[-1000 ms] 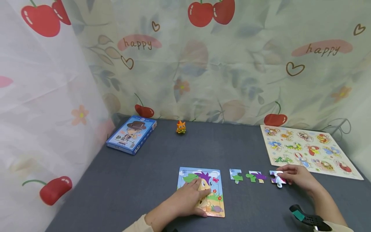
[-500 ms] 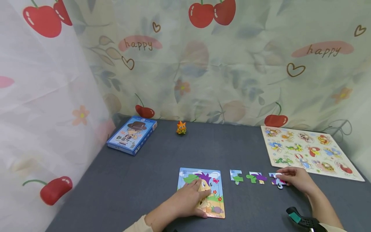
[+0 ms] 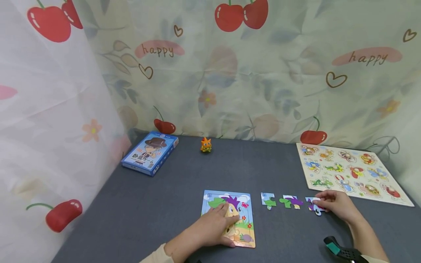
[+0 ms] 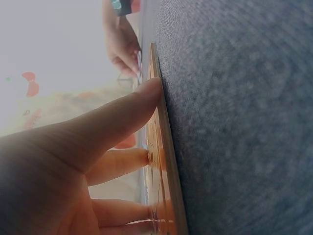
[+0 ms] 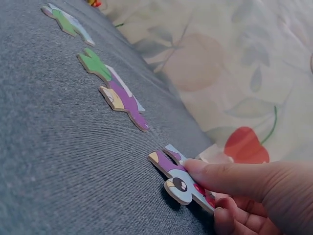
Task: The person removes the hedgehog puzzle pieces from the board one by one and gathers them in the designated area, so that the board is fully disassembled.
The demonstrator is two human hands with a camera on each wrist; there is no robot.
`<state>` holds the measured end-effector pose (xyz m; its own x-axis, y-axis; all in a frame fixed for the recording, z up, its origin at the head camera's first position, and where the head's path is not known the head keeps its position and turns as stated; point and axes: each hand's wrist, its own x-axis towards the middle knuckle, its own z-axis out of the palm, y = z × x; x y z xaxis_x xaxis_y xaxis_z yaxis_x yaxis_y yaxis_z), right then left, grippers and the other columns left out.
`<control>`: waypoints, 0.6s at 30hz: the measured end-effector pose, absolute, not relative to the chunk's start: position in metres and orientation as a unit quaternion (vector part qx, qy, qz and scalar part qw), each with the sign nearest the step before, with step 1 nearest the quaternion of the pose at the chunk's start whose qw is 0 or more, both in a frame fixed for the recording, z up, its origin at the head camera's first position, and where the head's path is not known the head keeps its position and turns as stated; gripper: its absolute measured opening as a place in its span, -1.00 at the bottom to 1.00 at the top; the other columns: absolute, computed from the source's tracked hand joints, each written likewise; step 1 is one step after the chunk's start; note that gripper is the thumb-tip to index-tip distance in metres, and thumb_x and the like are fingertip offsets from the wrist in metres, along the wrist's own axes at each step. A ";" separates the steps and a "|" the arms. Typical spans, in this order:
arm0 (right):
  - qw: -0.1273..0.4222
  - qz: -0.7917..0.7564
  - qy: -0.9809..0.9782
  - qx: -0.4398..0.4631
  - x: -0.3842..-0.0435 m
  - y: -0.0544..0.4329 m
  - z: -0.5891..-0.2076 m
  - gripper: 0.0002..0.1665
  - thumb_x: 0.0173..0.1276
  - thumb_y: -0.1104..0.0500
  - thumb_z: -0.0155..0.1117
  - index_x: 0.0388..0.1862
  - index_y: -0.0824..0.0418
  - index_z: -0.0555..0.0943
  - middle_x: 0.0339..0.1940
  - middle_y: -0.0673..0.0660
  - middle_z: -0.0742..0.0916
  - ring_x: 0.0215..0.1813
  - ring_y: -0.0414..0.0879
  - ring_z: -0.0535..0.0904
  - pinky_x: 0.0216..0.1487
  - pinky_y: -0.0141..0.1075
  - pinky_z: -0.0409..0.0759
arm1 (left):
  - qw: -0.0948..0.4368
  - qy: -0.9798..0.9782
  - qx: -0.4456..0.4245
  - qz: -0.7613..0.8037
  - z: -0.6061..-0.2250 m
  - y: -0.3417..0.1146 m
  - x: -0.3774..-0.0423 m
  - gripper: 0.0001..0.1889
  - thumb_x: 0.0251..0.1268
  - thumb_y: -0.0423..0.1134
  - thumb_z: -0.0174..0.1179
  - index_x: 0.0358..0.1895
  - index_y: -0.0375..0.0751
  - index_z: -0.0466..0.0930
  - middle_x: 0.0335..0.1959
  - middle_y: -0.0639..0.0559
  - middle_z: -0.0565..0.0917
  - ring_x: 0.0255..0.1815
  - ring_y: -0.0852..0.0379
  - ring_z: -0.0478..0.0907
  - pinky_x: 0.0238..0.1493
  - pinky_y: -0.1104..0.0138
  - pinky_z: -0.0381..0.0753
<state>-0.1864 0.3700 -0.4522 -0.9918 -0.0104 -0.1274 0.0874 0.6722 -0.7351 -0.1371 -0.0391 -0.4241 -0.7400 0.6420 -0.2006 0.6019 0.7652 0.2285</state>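
- Pale cloth (image 3: 250, 62) with red cherries, hearts and the word "happy" is hanging behind a dark gray table (image 3: 158, 204). Take the puzzle board as the middle of the clock, with 12 pointing to the back cloth.
- One puzzle board (image 3: 243, 199) is lying flat near the person, showing purple hair, a green leaf and red flowers.
- The left hand (image 3: 217, 224) is resting on this board with its fingers spread wide — its thumb is touching the near edge.
- Toward 3 o'clock, well apart from the board, the right hand (image 3: 337, 204) is pinching the eye piece (image 5: 181, 182) between thumb and finger. A dark shadow is showing under the piece; I cannot tell if any part is touching the table.
- Two more pieces are lying flat between 2 and 3 o'clock: a blue and green piece (image 3: 268, 200) near the board, then a green and purple piece (image 3: 291, 201).
- At 2 o'clock, just past the right hand, a big bug board (image 3: 353, 173) is lying flat.
- Around 10 o'clock a blue box (image 3: 149, 153) is lying by the side cloth.
- A small orange toy (image 3: 205, 145) is standing between 11 and 12 — far back.
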 end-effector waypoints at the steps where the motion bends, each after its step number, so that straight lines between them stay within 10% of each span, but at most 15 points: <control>1: 0.061 -0.403 0.913 0.021 -0.186 0.370 -0.452 -0.54 0.23 0.14 0.32 -0.10 0.54 0.55 -0.57 -0.10 0.58 -0.57 -0.36 0.44 -0.53 -0.40 0.50 | 0.135 0.930 0.334 0.075 -0.424 -0.039 -0.137 -0.26 -0.02 0.28 0.25 0.31 0.22 0.34 0.39 -0.18 0.26 0.42 -0.07 0.20 0.23 0.01 0.40; 18: 0.079 -0.415 0.906 0.042 -0.183 0.368 -0.451 -0.54 0.25 0.15 0.29 -0.11 0.55 0.51 -0.52 -0.01 0.63 -0.53 -0.32 0.51 -0.48 -0.40 0.58 | 0.137 0.930 0.332 0.081 -0.427 -0.039 -0.138 -0.26 -0.02 0.29 0.25 0.31 0.22 0.35 0.40 -0.18 0.26 0.43 -0.06 0.18 0.24 0.01 0.40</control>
